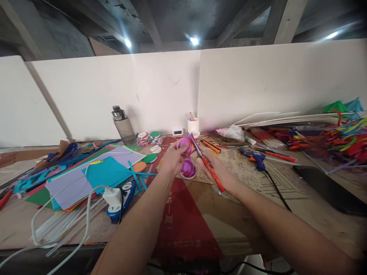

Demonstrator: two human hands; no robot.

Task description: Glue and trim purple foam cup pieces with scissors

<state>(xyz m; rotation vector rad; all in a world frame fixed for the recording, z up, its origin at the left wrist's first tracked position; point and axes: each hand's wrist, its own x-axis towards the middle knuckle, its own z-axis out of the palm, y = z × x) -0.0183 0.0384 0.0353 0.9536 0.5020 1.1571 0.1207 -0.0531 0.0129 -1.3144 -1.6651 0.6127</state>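
My left hand (172,158) pinches a round purple piece (183,144) above the middle of the table. In my right hand (220,172) is a pair of scissors (211,171) with red handles, its blades pointing up and away from me. The blades lie close beside the purple piece; whether they touch it I cannot tell. Just below the hands, purple round pieces (187,167) sit in a white-rimmed round holder. A red sheet with white lettering (174,217) covers the table under my arms.
Coloured sheets (107,173), a power strip (126,198) and white cables lie on the left. A bottle (124,128) and a white cup (193,124) stand near the back panel. To the right are a blue glue gun (257,160), a black slab (329,187) and pipe cleaners (349,141).
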